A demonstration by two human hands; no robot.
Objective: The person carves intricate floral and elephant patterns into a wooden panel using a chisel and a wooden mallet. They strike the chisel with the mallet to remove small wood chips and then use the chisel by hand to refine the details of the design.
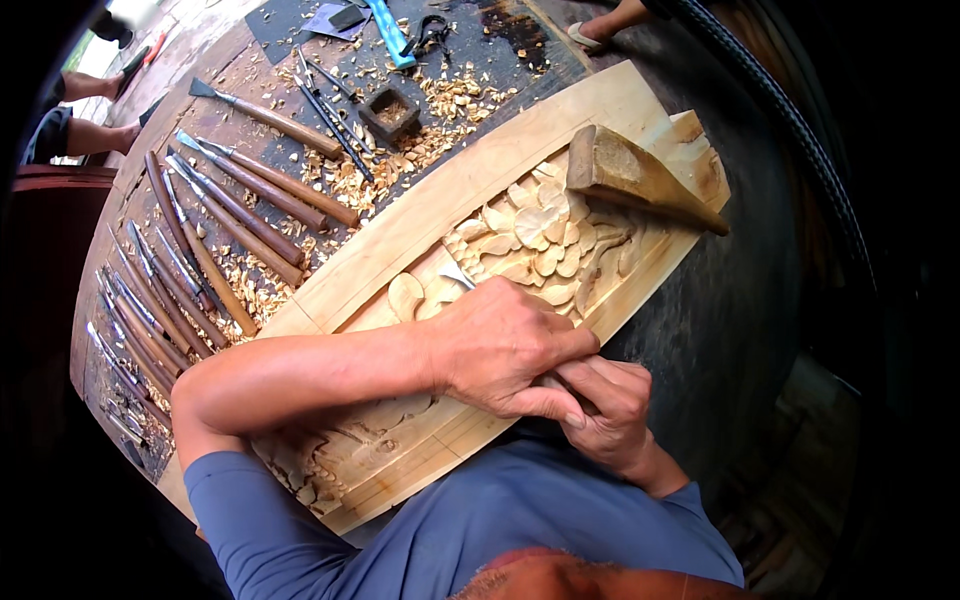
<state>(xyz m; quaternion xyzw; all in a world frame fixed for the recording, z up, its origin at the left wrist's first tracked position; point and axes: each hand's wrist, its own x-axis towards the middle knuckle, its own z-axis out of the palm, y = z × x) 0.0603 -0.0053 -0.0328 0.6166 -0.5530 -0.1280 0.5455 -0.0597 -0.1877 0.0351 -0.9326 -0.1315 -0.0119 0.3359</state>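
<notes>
Head view: both hands closed around a chisel over a carved wooden panel.
The left hand point(505, 345) lies across the chisel point(458, 274), its fingers curled in with no open gap showing; the blade comes out beyond the knuckles, over the relief near a rounded leaf shape. The right hand point(612, 412), just beside it, has its fingers folded around the handle, though how far they wrap underneath is hidden. The panel point(390, 243) lies slantwise on the dark counter point(700, 345), in front of the person's blue shirt point(480, 500), with a wooden mallet point(635, 180) resting across its upper right part. To the left, a row of wood-handled tools point(265, 187) lies among pale shavings point(465, 100), near a small dark box point(393, 130).
</notes>
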